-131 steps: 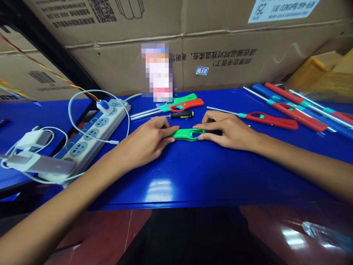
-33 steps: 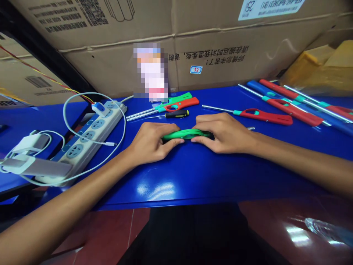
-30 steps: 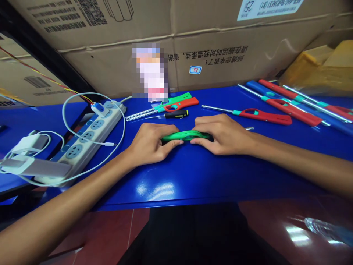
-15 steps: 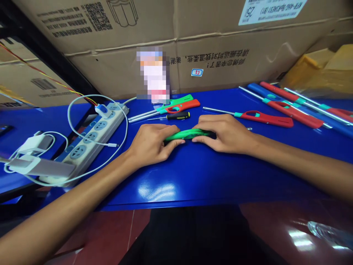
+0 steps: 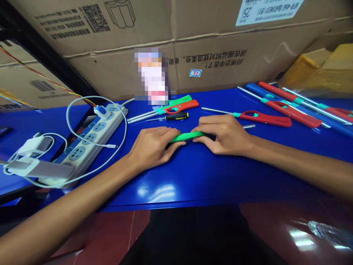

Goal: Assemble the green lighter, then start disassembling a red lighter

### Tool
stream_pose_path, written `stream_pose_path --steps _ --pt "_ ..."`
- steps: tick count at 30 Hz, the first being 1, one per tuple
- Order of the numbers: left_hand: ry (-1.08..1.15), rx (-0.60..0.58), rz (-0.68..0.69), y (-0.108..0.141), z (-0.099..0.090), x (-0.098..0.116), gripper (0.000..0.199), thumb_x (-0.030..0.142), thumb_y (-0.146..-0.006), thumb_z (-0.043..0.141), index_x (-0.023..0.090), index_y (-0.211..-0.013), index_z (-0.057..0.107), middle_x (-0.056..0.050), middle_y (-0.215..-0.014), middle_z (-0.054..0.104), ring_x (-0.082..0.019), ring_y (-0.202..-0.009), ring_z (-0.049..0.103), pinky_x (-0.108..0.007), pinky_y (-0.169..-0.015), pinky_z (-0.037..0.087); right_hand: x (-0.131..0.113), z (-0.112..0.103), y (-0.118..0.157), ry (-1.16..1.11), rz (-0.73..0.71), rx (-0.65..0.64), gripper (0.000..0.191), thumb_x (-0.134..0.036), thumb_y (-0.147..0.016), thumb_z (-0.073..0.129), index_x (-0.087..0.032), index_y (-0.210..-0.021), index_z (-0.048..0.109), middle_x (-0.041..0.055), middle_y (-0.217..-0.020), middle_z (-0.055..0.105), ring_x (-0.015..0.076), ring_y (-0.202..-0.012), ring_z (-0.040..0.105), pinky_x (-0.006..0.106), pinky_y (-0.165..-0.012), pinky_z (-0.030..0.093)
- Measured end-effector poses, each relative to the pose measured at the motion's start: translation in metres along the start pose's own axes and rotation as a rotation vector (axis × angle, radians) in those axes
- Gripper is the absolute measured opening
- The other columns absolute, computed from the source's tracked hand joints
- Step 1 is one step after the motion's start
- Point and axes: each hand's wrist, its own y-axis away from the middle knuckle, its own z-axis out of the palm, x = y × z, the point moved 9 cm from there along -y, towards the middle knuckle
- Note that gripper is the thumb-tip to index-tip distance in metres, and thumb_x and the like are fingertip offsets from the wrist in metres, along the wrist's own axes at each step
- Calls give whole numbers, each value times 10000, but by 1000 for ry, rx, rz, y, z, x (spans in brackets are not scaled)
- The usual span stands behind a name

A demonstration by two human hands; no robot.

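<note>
Between my two hands is a green gas lighter (image 5: 186,137), held level just above the blue table. My left hand (image 5: 156,145) pinches its left end between thumb and fingers. At the other end, my right hand (image 5: 223,135) grips it, and a metal tube tip (image 5: 250,127) shows past that hand. Fingers cover much of the lighter's body. Beyond the hands lie a screwdriver (image 5: 177,116) with a black and yellow handle, an orange-red lighter (image 5: 183,107) and another green lighter (image 5: 179,99). A red lighter (image 5: 266,118) rests behind my right hand.
Several red and blue lighters (image 5: 292,110) lie at the right back. A power strip (image 5: 91,141) with white cables and chargers (image 5: 38,167) takes up the left. A blurred-out phone-like object (image 5: 153,79) leans on the cardboard box (image 5: 220,44). A clear bottle (image 5: 328,232) is at lower right.
The green lighter has turned slightly in my hands, so its narrow edge faces me more. More of the metal tube tip shows past my right hand.
</note>
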Motion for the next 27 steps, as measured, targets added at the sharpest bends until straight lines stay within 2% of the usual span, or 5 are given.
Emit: stream_pose_path --steps 5,11,18,22,27 --pt "-31 -56 66 -2 4 0 259 334 -1129 527 130 -1210 663 -79 -983 743 -205 -840 708 -307 -750 562 -1 -2 1 93 -30 13 188 -223 -1040 648 -134 -1027 814 55 -857 718 201 -749 676 328 -686 500" --pt "-106 80 107 1 -10 7 181 290 -1085 581 142 -1093 684 -52 -839 724 -208 -720 665 -323 -661 527 -5 -1 0 124 -38 8 187 -232 -1045 641 -141 -1063 803 67 -890 727 218 -787 699 335 -707 522" --pt "-140 79 113 1 -10 10 161 270 -1064 578 155 -1036 687 -47 -804 717 -205 -696 641 -331 -665 527 -1 9 -1 77 9 -74 248 -287 -1087 589 -143 -1167 775 109 -1004 738 259 -921 717 383 -827 574" --pt "-155 64 99 3 -7 6 178 285 -1068 575 155 -1039 692 -46 -798 713 -205 -695 641 -330 -653 514 8 9 -1 -131 38 -98 296 -330 -1045 690 -151 -1272 751 119 -1104 752 262 -1013 728 397 -930 590" --pt "-171 59 112 5 -9 0 191 292 -1071 576 140 -1081 691 -52 -823 720 -203 -700 647 -334 -655 524 24 1 3 -82 60 -185 373 -352 -989 762 -152 -1303 749 136 -1182 773 308 -1098 735 461 -1005 577"
